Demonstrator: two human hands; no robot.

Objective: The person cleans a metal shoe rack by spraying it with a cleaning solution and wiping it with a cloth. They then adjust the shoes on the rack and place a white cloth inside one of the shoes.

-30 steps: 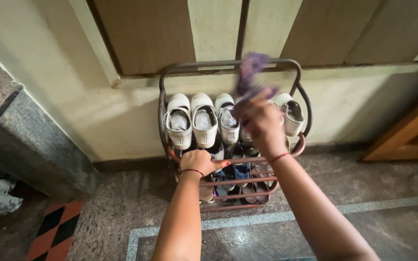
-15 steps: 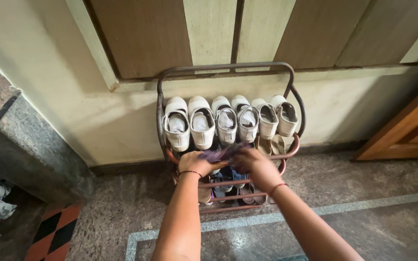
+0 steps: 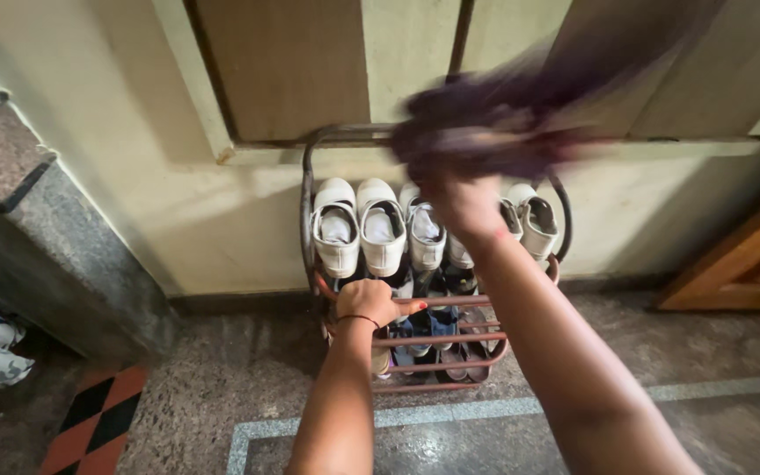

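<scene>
- Metal shoe rack [image 3: 310, 189] against wall; white shoes [image 3: 382, 227] on top tier, darker pairs below.
- Purple cloth [image 3: 485, 123], blurred, above rack's top rail; best swung clear of shoes.
- Right hand [image 3: 461, 198] clenched on cloth.
- Left hand [image 3: 369, 301] gripping rack's middle bar; worth holding firm.

Cloth [image 3: 494, 132]: dark purple, blurred. Shoe rack [image 3: 437, 303]: reddish-brown metal bars. Top-row shoes [image 3: 382, 230]: white, pale grey insoles. Lower-row footwear [image 3: 433, 330]: dark, blue and brown. Wall [image 3: 178, 202]: cream. Door panels [image 3: 288, 66]: brown. Floor [image 3: 222, 387]: grey-brown speckled stone, pale inlaid line; red-and-black checker tile [image 3: 90, 422] at its lower left corner. Thread [image 3: 358, 318] on left wrist: dark red.
</scene>
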